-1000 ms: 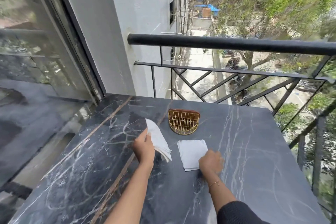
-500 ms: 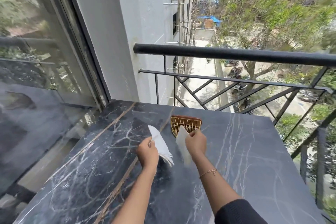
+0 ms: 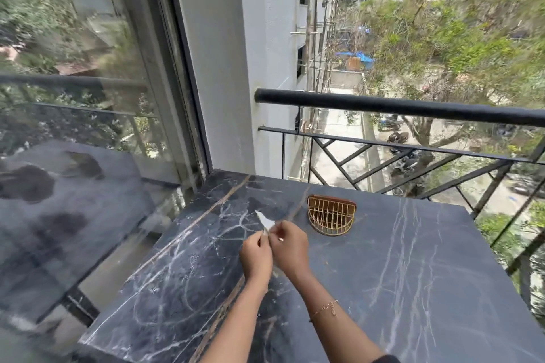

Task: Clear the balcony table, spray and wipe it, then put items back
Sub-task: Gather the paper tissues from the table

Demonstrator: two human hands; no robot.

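The white napkins (image 3: 267, 223) were held edge-on above the dark marble worktop (image 3: 413, 274), pinched between the left hand (image 3: 256, 253) and right hand (image 3: 290, 247), which touched each other. The gold wire holder (image 3: 331, 215) sat just beyond, near the black railing (image 3: 413, 107).

An upper-floor home balcony.
Beyond the fingers (image 3: 281, 234), a black railing (image 3: 398, 107) edges a dark marble table (image 3: 413, 274); left stands a glass door (image 3: 88, 82), with street and trees far below.

napkins (image 3: 266, 223): white, pinched upright above dark marble table (image 3: 413, 274) | gold wire holder (image 3: 331, 219): empty, beyond
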